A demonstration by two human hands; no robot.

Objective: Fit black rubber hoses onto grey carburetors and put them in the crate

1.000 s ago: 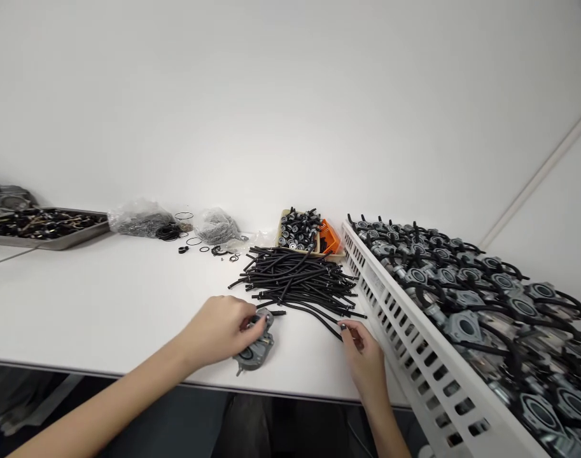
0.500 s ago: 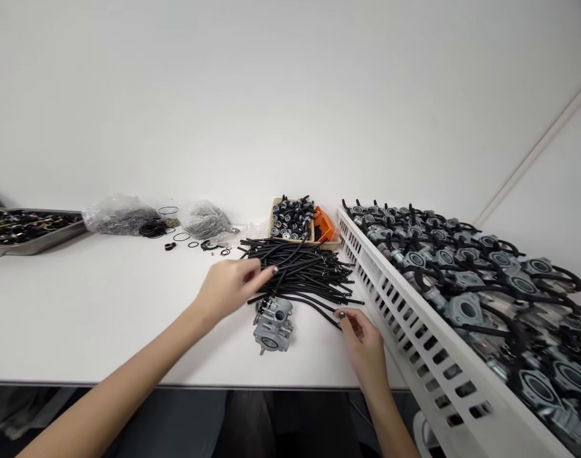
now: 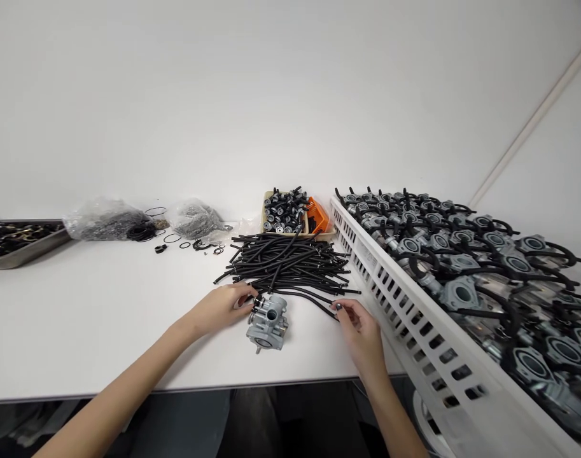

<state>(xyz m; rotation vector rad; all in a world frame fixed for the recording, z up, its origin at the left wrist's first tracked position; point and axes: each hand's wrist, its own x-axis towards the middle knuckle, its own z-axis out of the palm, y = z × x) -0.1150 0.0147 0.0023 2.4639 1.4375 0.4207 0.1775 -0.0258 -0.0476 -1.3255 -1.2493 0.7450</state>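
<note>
Two bare hands at work near the front edge of a white table [image 3: 128, 331]. Nearest in: right hand [image 3: 361, 334], thumb and forefinger pinching a black rubber hose [image 3: 316, 298] near its end; a second hose runs close alongside, and I cannot tell whether it is gripped too. Left of that, a grey metal carburetor [image 3: 267, 327] stands on the tabletop between the hands. Left hand [image 3: 223, 310] is at its upper left side, fingers curled, thumb and forefinger by the black fittings; whether they pinch or merely rest there, I cannot tell.

Along the right, a white slotted crate [image 3: 478, 426] filled with rows of carburetors [image 3: 463, 294], black hoses attached.

Just beyond the hands, a loose pile of black hoses [image 3: 290, 261], lying mostly crosswise. Behind it, a cream tray [image 3: 326, 236] of black-and-silver round parts [image 3: 285, 213], with an orange bin [image 3: 320, 216] in its right end.

Farther left, a bundle of black rings [image 3: 140, 231], two clear plastic bags [image 3: 192, 217] of small grey parts, then a metal tray [image 3: 37, 250]. Pale wall [image 3: 271, 95] behind everything.
</note>
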